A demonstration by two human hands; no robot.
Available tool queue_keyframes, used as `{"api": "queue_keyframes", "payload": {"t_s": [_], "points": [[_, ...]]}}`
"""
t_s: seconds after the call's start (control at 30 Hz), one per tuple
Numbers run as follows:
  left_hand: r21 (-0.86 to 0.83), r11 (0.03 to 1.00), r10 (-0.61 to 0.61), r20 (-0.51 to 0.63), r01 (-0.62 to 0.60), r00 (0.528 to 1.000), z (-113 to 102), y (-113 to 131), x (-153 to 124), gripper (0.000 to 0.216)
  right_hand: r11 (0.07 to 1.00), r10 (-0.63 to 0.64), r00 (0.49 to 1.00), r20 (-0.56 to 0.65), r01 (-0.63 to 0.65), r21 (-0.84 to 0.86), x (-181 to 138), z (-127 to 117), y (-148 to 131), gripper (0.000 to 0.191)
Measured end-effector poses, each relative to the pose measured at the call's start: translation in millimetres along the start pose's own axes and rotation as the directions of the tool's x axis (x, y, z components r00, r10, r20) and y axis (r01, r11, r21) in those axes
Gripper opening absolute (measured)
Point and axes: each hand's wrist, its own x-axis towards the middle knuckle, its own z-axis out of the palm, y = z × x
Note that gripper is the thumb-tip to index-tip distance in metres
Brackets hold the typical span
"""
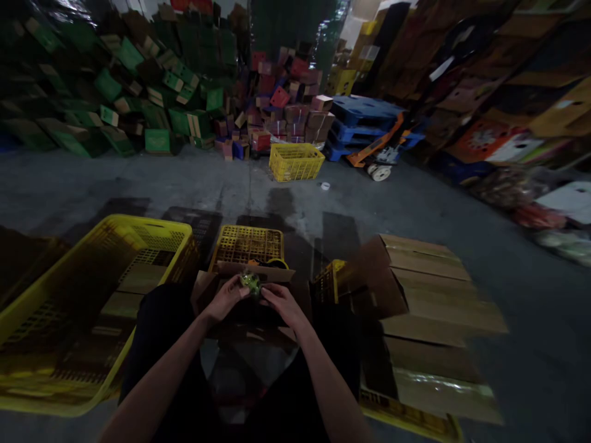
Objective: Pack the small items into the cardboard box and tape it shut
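Between my two hands is a small, shiny green item (250, 282), held above an open cardboard box (286, 275). Its kind is too dark and small to make out. My left hand (227, 298) pinches its left side with thumb and fingers. On the other side, the closed fingertips of my right hand (282, 301) grip its right edge. The box stands between my knees with its flaps up, and its inside is mostly dark. Just behind it, something black and yellow (274, 263) lies on an upturned yellow crate (249, 241).
A large yellow crate (187, 237) with cardboard inside stands at my left. Folded cardboard boxes (429, 289) lie over yellow crates at my right. Farther off are another yellow crate (295, 161), blue pallets (364, 114), an orange pallet jack (381, 147) and heaps of green boxes (157, 140).
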Motion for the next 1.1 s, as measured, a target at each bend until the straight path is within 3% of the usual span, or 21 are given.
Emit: {"api": "queue_keyframes", "payload": {"t_s": [0.2,0.43,0.57,0.67,0.8,0.97,1.1], "points": [[0.015,0.999,-0.029,-0.076,0.03,0.997,-2.0,-1.3,0.9,0.047,0.999,-0.025,0.997,-0.069,0.022,-0.035,0.2,2.3,-2.0,0.042],[0.304,0.953,-0.01,-0.03,0.019,0.999,0.6,2.7,-3.5,0.051,0.989,0.021,0.998,-0.063,-0.011,0.146,2.6,-1.9,-4.8,0.054],[0.408,0.913,-0.022,0.003,0.019,1.0,0.4,5.5,-5.1,0.055,0.997,0.006,0.996,-0.089,0.001,0.077,2.3,-4.1,-2.0,0.036],[0.372,0.928,0.016,0.004,-0.017,1.0,0.1,7.2,-4.2,0.059,0.997,-0.008,0.984,-0.176,0.022,0.076,3.0,-5.8,-0.5,0.034],[0.226,0.973,0.066,-0.087,-0.045,0.994,0.4,6.5,-2.1,0.06,0.988,-0.051,0.964,-0.261,0.087,0.126,4.9,-7.4,-1.0,0.034],[0.168,0.986,0.001,-0.149,0.024,0.989,-2.7,4.1,0.2,0.048,0.986,-0.091,0.965,-0.246,0.122,0.115,4.1,-7.4,-4.2,0.033],[0.262,0.965,0.045,-0.139,-0.007,0.989,-4.2,6.9,0.0,0.045,0.991,-0.109,0.971,-0.213,0.124,0.058,3.2,-7.0,-6.8,0.036]]}}
